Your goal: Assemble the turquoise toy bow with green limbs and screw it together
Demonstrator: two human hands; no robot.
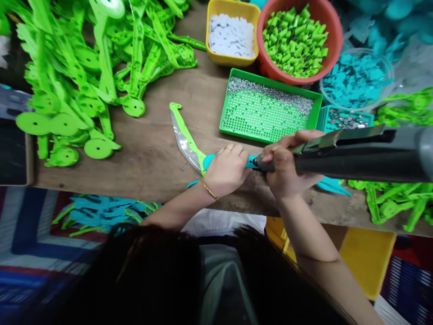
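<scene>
My left hand (227, 169) is closed around the teal handle of a plastic toy piece (191, 141), pressing it on the wooden table. The piece has a lime-green spine and a clear curved blade pointing away to the left. In my right hand (287, 170) is a dark electric screwdriver (358, 155), lying almost level with its body toward the right. Its tip meets the teal handle just right of my left fingers; the exact contact point is too small to make out. Beyond my hands sits a green perforated tray (270, 135) holding small silver screws.
Lime-green plastic parts (98, 106) are heaped at left, with more (382, 198) at right. A yellow tub (233, 61), a red bowl (333, 40) of green pieces and a clear tub (390, 74) of teal pieces stand behind the tray. The table's edge (128, 192) runs near my forearms.
</scene>
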